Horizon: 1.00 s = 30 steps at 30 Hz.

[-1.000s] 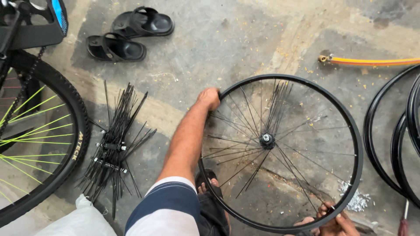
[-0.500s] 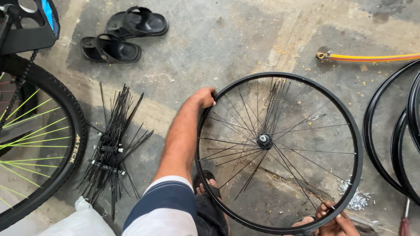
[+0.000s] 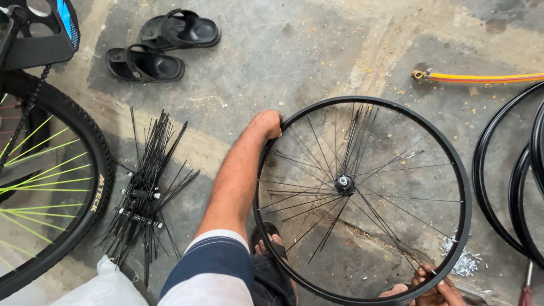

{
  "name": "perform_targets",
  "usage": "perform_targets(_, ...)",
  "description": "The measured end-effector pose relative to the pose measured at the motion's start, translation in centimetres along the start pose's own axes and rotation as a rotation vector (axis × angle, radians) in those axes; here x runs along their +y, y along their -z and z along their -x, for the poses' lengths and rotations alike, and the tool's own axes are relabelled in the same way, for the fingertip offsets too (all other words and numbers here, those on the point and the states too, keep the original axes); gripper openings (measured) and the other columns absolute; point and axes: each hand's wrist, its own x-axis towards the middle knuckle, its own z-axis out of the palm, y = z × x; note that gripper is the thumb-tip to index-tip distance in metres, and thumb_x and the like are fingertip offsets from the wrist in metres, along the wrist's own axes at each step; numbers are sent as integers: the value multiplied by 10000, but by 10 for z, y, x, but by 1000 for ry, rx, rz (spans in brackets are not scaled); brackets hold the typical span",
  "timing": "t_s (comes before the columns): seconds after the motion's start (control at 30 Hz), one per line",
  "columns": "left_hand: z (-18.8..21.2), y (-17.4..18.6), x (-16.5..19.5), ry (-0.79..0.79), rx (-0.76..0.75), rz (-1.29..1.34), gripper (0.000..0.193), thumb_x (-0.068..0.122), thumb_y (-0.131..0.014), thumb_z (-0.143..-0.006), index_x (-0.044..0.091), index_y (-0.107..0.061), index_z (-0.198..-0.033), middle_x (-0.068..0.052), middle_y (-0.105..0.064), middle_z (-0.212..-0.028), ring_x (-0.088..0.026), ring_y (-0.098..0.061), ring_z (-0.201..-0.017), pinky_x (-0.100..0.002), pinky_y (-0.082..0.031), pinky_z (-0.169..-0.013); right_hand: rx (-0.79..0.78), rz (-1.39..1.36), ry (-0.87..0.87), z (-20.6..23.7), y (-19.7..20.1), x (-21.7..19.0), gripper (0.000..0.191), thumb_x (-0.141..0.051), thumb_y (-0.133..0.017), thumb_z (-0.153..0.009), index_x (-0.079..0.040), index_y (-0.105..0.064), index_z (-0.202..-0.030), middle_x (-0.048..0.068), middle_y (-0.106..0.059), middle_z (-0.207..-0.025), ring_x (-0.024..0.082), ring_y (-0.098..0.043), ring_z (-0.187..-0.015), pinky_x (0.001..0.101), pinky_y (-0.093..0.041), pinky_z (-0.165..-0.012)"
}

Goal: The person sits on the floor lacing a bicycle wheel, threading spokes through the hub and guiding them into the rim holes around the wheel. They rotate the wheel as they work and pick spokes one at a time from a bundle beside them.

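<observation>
On the concrete floor [image 3: 317,51], seen from the head camera, a black bicycle rim [image 3: 362,198] lies flat with its hub [image 3: 344,182] at the centre and thin spokes [image 3: 317,170] fanning out, some of them loose and crossing at odd angles. At the rim's far-left edge the left hand [image 3: 267,123] curls its grip over the metal, fingers pressed together around the hoop, which looks like a way to keep the wheel from sliding or turning. Opposite that grip, at the near-right edge of the rim, the right hand [image 3: 433,283] sits low by the frame's border; its fingertips seem to pinch at a spoke end where it meets the rim, though whether they are closed on it I cannot tell. Just beyond the right hand lies a small heap of silvery nipples [image 3: 464,262], near enough to pick from. A sandalled foot [image 3: 272,249] rests just inside the rim below the left forearm, likely bracing it. Left of the left grip, well apart, a bundle of black spokes on hubs [image 3: 144,187] lies on the floor beside a bicycle tyre [image 3: 85,187] with green spokes. Farther off sit a pair of black sandals [image 3: 161,45], an orange hose [image 3: 481,77] and more black rims [image 3: 498,192]
</observation>
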Motion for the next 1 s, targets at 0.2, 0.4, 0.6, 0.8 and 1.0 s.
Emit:
perform_targets(0.2, -26, 1, 43, 4, 206, 132, 337, 79, -678, -804, 113, -732, -1135, -169, -703, -1198, -376, -662, -1139, -484, -541, -953, -52, -28, -10, -8, 6, -1, 532, -156, -639, -979, 185, -524, -1371, 333, -561, -1259, 406, -552, -1102, 569, -432, -984)
perform_targets(0.4, -35, -2, 60, -5, 265, 215, 332, 24, -607, -822, 126, -748, -1106, -169, -712, -1181, -395, -669, -1124, -492, -543, -948, -62, -38, -60, -15, 18, -4, 558, -138, -656, -959, 170, -503, -1399, 330, -564, -1243, 396, -565, -1094, 592, -434, -961)
perform_targets(0.6, -34, 6, 60, -24, 244, 225, 322, 52, -614, -816, 126, -746, -1100, -172, -721, -1160, -391, -671, -1118, -494, -535, -950, 70, 36, -42, -16, 33, -2, 556, -153, -640, -966, 158, -499, -1405, 319, -568, -1244, 375, -577, -1110, 595, -434, -981)
perform_targets(0.8, -47, 14, 74, 17, 157, 163, 326, 116, -668, -804, 103, -733, -1124, -155, -686, -1244, -369, -647, -1177, -473, -528, -985, -32, 12, -102, -23, 56, -3, 551, -146, -646, -959, 148, -505, -1404, 320, -582, -1248, 388, -596, -1095, 615, -437, -979)
perform_targets(1.0, -77, 2, 124, -246, 398, 282, 339, 63, -601, -854, 153, -723, -1157, -136, -659, -1223, -367, -605, -1204, -478, -497, -998, -58, 49, -118, -27, 68, -3, 553, -151, -662, -949, 128, -512, -1402, 314, -601, -1241, 394, -603, -1074, 618, -447, -968)
